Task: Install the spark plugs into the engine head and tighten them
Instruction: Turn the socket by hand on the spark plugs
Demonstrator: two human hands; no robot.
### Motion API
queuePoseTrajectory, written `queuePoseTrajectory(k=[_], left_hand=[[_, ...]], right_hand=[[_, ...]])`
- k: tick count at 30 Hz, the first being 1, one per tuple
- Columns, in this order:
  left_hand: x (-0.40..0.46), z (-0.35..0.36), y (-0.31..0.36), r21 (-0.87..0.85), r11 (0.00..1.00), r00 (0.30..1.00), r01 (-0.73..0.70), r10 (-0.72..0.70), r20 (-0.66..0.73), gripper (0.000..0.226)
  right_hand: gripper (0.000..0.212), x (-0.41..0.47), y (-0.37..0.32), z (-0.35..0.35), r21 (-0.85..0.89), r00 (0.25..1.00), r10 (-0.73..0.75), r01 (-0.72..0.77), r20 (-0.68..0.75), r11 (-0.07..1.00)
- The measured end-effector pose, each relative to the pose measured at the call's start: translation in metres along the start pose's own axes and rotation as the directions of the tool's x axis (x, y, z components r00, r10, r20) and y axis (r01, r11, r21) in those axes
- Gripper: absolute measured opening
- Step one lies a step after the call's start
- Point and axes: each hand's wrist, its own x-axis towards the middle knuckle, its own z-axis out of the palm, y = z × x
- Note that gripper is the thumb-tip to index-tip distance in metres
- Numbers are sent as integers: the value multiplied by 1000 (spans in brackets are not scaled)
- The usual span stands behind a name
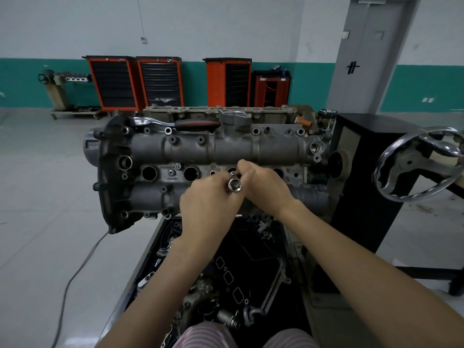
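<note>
The grey engine head lies across a stand in front of me, with a row of round spark plug wells along its middle. My left hand grips a chrome socket, its hex opening facing me. My right hand pinches a small metal piece at the socket's far end, over the third well. I cannot tell if that piece is a spark plug. A ratchet with a black and red handle rests on the head's far edge.
A black tray of loose parts and gaskets sits below the head, near my knees. A chrome handwheel sticks out from the black stand at right. Orange tool cabinets line the far wall. A cable runs across the floor at left.
</note>
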Motion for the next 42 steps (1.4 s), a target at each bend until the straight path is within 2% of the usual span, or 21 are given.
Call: queuePoseTrajectory(k=[3, 6, 8, 11, 14, 17, 19, 21, 22, 26, 30, 33, 37, 39, 42], left_hand=[[-1, 2, 1, 71, 997, 1000, -7, 7, 10, 50], [0, 6, -2, 30, 999, 997, 29, -31, 67, 35], [2, 6, -3, -17, 998, 995, 52, -51, 90, 29], [5, 3, -2, -12, 997, 993, 76, -74, 89, 40], [7, 0, 0, 59, 995, 996, 78, -81, 46, 54], [5, 1, 0, 94, 994, 998, 50, -53, 33, 47], [4, 3, 0, 68, 997, 998, 38, -41, 48, 37], [5, 6, 0, 8, 998, 994, 55, -56, 91, 33], [5, 6, 1, -8, 998, 992, 68, -67, 105, 33], [8, 4, 2, 38, 997, 994, 74, -77, 83, 45], [8, 3, 0, 137, 990, 998, 45, -50, 37, 49], [5, 3, -3, 88, 996, 999, 23, -26, 27, 41], [8, 6, 0, -47, 998, 997, 37, -33, 73, 33], [8, 7, -2, -40, 998, 995, 55, -52, 89, 33], [12, 11, -5, 15, 995, 988, 95, -96, 119, 43]], right_hand=[[14, 0, 2, 3, -13, 1000, 1, -1, 26, 1000], [34, -2, 4, 2, 1, 998, -31, 31, 62, 1000], [30, -3, 4, 0, -8, 993, -95, 96, 64, 995], [11, 0, -2, -2, -22, 996, -81, 83, 46, 996], [18, 0, -2, -3, 24, 998, -46, 47, -41, 999], [21, 0, 0, -2, 78, 1000, 17, -17, 0, 997], [18, -1, 1, 0, 37, 998, 26, -28, 48, 999], [30, -2, 2, 2, 0, 997, 5, -5, 83, 1000], [31, -2, 3, 2, -5, 995, -13, 13, 99, 1000], [11, -1, 0, -1, 4, 997, -41, 41, 72, 999], [18, 0, 1, -1, 19, 1000, -1, 1, 9, 1000], [20, 0, 0, 0, 33, 999, 18, -19, 41, 999], [34, -2, 1, -1, 0, 996, -44, 44, 76, 999], [23, -2, 0, -1, -5, 994, -63, 64, 92, 998], [10, -1, 0, -1, 17, 999, -8, 7, 35, 1000]])
